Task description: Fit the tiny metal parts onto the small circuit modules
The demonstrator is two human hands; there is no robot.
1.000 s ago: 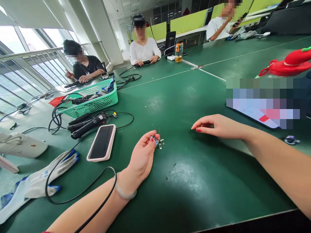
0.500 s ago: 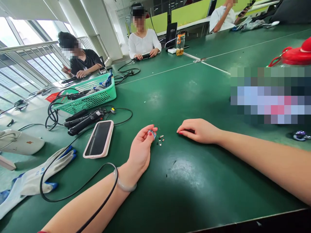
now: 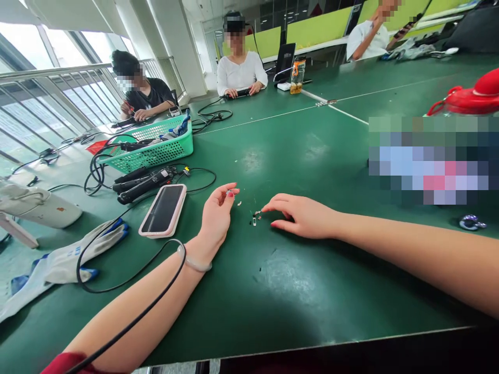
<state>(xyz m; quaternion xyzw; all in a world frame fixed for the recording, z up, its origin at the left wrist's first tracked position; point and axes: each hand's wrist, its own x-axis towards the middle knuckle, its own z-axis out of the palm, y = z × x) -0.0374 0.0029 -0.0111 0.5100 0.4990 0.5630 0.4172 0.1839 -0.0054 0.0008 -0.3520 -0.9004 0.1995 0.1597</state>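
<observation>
My left hand (image 3: 217, 210) is closed in a pinch on a small bluish, see-through piece (image 3: 230, 192), mostly covered by the thumb and fingers. Beside its fingertips a tiny pale part (image 3: 239, 203) lies on the green table (image 3: 327, 291). My right hand (image 3: 298, 215) rests low over the table, thumb and index finger spread apart. Its index fingertip reaches a little cluster of tiny parts (image 3: 257, 213); whether it touches one I cannot tell. A small white rectangular frame (image 3: 254, 222) lies just below that cluster.
Left of my left hand lie a phone (image 3: 163, 210), black cabled devices (image 3: 146, 186) and a work glove (image 3: 74, 252). Behind them stands a green basket (image 3: 156, 156). A black cable (image 3: 136, 314) crosses my left forearm. A red-lidded container (image 3: 473, 96) stands right. Other people sit across the table.
My left hand has drawn left, away from the cluster, still pinching the bluish piece. My right hand has moved left to the small parts, and its fingers have spread.
</observation>
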